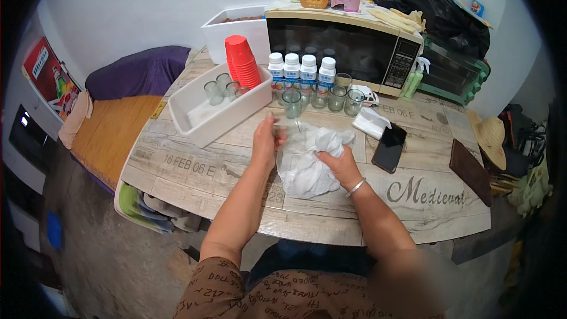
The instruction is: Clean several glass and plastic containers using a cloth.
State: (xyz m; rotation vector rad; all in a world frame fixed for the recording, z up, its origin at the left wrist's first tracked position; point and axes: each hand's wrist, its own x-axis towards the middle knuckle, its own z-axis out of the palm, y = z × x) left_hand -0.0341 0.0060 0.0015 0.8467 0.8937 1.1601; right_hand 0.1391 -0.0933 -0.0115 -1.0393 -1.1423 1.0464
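My left hand (267, 137) grips a clear drinking glass (283, 127) that lies tilted against a crumpled white cloth (306, 173). Bunched in my right hand (341, 164) is the upper right part of that cloth. Just beyond my hands stand several clear glasses, the nearest being an upright glass (292, 104). Behind them, white-capped bottles (308, 67) form a row before the microwave. To the left, a long white plastic bin (221, 125) holds several glasses (214, 93) and a stack of red cups (243, 64).
A microwave oven (332, 44) stands at the back, beside a white foam box (212, 37). Right of the cloth are a tissue pack (371, 122), a smartphone (389, 147), a toy van (368, 96) and a green spray bottle (414, 80). A brown flat case (470, 172) lies near the right edge.
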